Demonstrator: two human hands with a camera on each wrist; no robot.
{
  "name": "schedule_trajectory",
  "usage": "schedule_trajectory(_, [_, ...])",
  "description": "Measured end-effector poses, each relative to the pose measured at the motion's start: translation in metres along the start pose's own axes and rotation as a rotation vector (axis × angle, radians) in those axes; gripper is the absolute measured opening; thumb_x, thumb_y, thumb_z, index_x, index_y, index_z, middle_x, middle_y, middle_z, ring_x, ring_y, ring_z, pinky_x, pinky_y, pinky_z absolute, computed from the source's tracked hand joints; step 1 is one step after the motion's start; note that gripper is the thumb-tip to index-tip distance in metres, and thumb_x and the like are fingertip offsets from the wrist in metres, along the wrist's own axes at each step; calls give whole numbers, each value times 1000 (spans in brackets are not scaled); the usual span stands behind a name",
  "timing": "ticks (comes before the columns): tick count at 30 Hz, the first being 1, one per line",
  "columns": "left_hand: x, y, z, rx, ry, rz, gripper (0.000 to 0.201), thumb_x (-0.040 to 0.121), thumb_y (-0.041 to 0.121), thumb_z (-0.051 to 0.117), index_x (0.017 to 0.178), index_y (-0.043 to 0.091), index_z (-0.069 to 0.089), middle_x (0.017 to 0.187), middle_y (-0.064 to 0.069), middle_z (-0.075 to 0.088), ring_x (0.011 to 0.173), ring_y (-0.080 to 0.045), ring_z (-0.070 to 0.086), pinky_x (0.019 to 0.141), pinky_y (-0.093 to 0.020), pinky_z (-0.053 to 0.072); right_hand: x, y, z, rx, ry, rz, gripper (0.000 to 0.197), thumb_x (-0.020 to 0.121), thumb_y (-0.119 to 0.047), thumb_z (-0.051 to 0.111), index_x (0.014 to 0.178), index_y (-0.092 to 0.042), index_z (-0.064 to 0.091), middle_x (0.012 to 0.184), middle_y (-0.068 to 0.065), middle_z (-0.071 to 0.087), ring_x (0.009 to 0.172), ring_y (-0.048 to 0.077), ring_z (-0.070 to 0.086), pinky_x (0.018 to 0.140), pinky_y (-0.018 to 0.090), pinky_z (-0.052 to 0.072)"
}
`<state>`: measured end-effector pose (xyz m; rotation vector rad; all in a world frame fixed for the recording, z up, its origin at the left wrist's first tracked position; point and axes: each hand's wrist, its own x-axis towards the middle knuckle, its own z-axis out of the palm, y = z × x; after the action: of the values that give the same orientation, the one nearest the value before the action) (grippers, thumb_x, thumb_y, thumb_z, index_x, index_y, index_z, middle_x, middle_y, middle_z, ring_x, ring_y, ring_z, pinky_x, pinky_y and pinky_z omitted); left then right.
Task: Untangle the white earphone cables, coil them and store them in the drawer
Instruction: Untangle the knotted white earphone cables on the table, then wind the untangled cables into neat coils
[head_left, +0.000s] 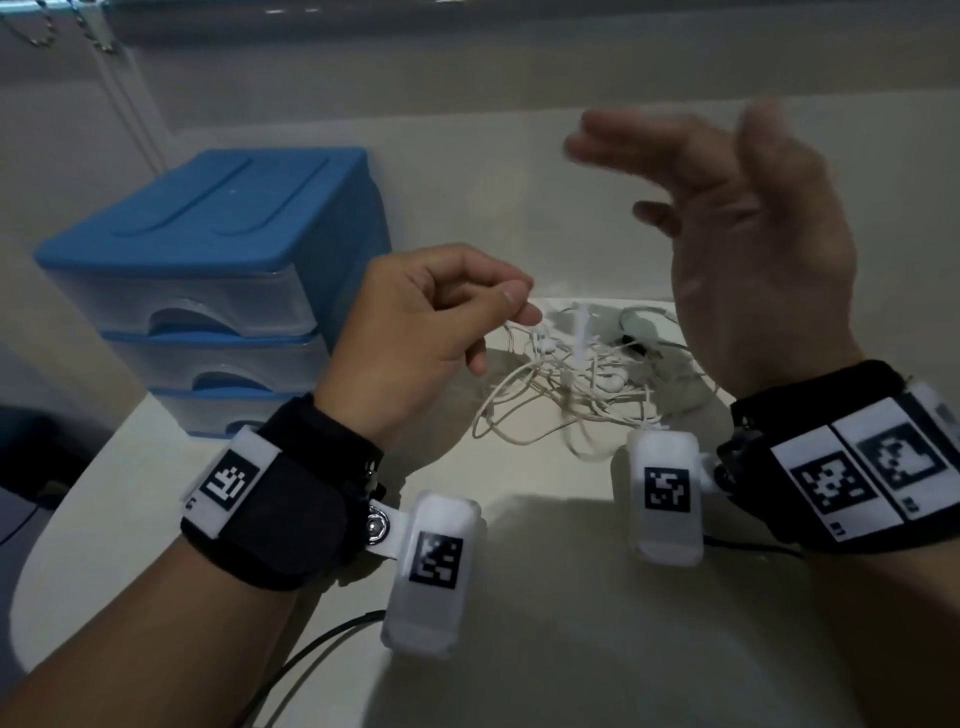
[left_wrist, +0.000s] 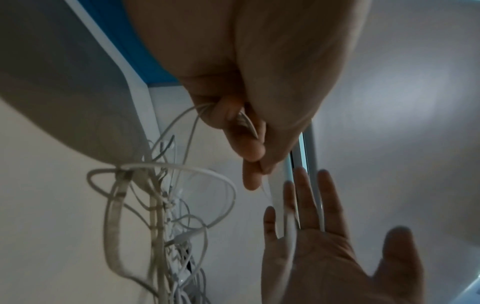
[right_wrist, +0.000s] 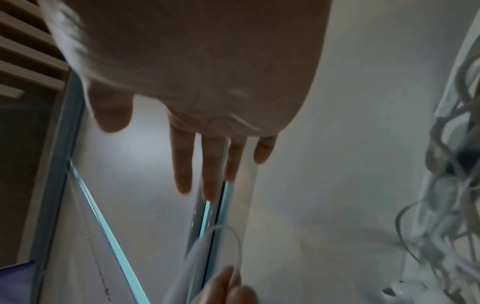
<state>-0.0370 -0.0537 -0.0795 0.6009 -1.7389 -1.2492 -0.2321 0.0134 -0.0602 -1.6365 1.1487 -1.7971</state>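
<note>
A tangle of white earphone cables lies on the white table, with earbuds showing in the heap. My left hand is raised just left of the heap and pinches a strand of the cable between thumb and curled fingers; the strand hangs down into the tangle. My right hand is lifted above and right of the heap, fingers straight and spread, holding nothing, blurred by motion. The blue drawer unit stands at the left with its clear drawers closed.
The white table ends in a rounded edge at the left. A wall and window frame with a bead chain stand behind. Black wrist-camera wires trail across the near table.
</note>
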Motion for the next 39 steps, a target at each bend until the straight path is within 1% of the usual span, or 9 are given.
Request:
schedule_trajectory(3, [-1,-1,2,-3,-40,27,7,92,-3,67,96,-3,73,69,-6,74,46,-1,59,43,-9,38,-4,5,14,-145,-185,63,35,99,-30,58,124,-7,69,113,5,76,110,15,71,91,28,52])
schedule_trajectory(6, [2,-5,0,21,-8,58,2,90,3,71,91,1,72,54,8,65,43,-2,52,44,-12,38,-7,10,21,-196,-297,131,21,96,-16,69,112,-3,74,96,11,77,87,22,75,82,33,59])
schedule_trajectory(9, [3,-4,-1,26,29,74,5,93,1,69,93,-4,70,64,-3,69,44,-3,52,44,-13,38,-7,9,17,-223,-258,166,15,98,-16,67,95,-4,77,67,8,70,59,20,61,61,35,50])
schedule_trajectory(17, [5,-6,-1,33,97,18,18,100,13,62,95,2,76,49,13,41,49,-10,26,47,-23,22,3,18,2,-300,196,97,20,103,-16,55,89,-13,69,64,-1,58,60,13,54,63,34,49])
schedule_trajectory(24, [6,-4,-5,11,37,25,22,103,14,57,88,7,71,48,15,39,45,-7,29,50,-29,26,8,17,-11,-103,594,101,20,105,-14,47,95,-10,63,64,-1,52,55,14,59,59,32,54])
schedule_trajectory(27, [7,-4,-7,-64,-10,12,22,103,16,56,85,10,69,52,9,33,46,-9,28,50,-25,30,7,19,-14,-132,547,152,14,102,-11,53,99,-9,66,71,-2,58,63,14,62,62,29,54])
schedule_trajectory(32, [6,-5,-7,-206,-96,-55,21,99,19,54,85,9,65,55,2,34,43,-11,28,45,-25,31,4,14,-11,-246,376,76,41,79,-6,63,117,-19,68,114,-3,68,110,9,62,102,36,51])
schedule_trajectory(34, [5,-5,-7,-231,-123,-63,23,103,16,50,88,8,65,55,3,35,43,-10,28,46,-25,30,2,6,-8,-271,305,-11,46,78,-6,60,122,-17,68,126,-2,68,122,7,59,108,38,46])
schedule_trajectory(39, [4,-4,-6,-272,-148,-112,23,101,20,50,91,8,67,59,3,30,46,-10,19,47,-30,15,-3,6,9,-446,-159,-51,72,77,6,69,143,-21,56,147,-7,53,141,1,41,113,13,30])
